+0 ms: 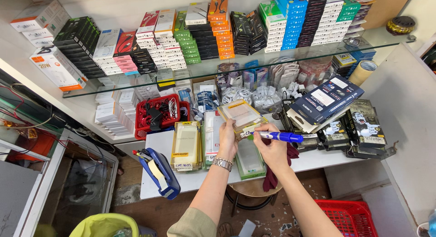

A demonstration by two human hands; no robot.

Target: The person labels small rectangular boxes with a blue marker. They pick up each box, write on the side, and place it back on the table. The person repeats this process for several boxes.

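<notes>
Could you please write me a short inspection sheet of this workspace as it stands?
Surface: white counter, crowded with packs.
Job's things: flat clear-fronted pack held tilted; blue marker tip at its label.
Clutter: blue tape dispenser, stacked pack piles, dark boxes.
Grippers: left hand holds the pack; right hand holds the marker.
Cables: coiled ones in red basket.
Surroundings: glass shelf of boxes; red crate on floor.

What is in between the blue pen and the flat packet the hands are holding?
Nothing visible. The right hand holds the blue marker with its tip on the label of the clear packet, which the left hand grips.
</notes>
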